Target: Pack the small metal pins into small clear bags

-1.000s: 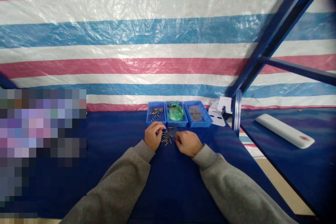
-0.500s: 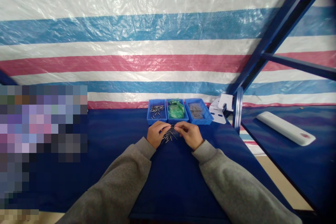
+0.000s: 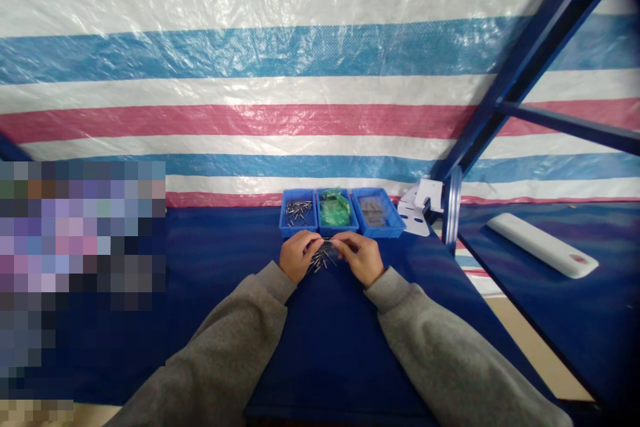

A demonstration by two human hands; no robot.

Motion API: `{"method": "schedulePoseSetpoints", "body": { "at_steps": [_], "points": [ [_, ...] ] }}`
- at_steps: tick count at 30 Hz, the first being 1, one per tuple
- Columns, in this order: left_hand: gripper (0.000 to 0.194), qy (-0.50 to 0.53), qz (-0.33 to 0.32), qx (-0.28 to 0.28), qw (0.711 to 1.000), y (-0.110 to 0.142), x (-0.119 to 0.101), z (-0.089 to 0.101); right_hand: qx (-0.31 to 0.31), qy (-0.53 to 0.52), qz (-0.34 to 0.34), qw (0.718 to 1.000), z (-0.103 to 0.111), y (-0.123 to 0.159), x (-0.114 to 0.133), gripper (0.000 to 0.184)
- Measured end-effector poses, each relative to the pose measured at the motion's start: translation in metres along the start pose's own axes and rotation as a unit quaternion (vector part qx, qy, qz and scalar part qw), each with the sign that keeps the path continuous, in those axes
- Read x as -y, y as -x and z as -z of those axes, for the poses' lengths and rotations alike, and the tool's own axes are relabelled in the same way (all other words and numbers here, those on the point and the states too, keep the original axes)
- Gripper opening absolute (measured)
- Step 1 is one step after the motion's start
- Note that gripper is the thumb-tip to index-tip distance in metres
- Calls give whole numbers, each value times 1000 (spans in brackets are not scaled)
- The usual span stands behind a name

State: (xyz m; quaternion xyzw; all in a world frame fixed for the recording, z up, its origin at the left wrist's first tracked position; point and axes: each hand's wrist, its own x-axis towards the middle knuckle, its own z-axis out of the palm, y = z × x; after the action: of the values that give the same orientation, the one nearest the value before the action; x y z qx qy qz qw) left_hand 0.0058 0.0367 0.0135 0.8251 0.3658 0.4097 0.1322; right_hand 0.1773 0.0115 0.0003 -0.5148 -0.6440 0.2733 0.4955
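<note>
Closer together than a second ago, the left hand (image 3: 299,257) and right hand (image 3: 362,259) pinch a thin silver metal rod (image 3: 326,239) between them, fingertips clamped on either end. Just below it, a loose pile of thin silver metal pieces (image 3: 321,260) lies on the dark blue tabletop (image 3: 330,347). Beyond the hands, three blue plastic bins (image 3: 338,229) stand side by side, the middle one holding a green plastic bag (image 3: 335,209).

Your dark blue tabletop (image 3: 320,347) is holding three blue trays (image 3: 380,232) side by side, a loose pile of metal pins (image 3: 323,260) just in front of them, and a white cut-out sheet (image 3: 414,221) lying beside the right tray.
</note>
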Motion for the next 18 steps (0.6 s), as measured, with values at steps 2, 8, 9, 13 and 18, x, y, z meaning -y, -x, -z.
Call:
{"method": "schedulePoseSetpoints", "body": {
  "at_steps": [2,8,9,13,18],
  "points": [
    [22,4,-3,-1,1000,0,0,0,-1,47,16,999,2,0,4,34],
    [16,49,-27,-11,998,-1,-7,2,23,121,61,991,3,1,10,38],
    [15,57,-29,-15,998,-1,-8,3,28,126,65,990,2,2,10,39],
    [11,106,-12,-31,994,-1,-11,4,12,147,64,987,3,2,10,40],
    [10,123,25,-26,992,0,-9,1,-21,145,68,987,4,0,10,40]
  ]
}}
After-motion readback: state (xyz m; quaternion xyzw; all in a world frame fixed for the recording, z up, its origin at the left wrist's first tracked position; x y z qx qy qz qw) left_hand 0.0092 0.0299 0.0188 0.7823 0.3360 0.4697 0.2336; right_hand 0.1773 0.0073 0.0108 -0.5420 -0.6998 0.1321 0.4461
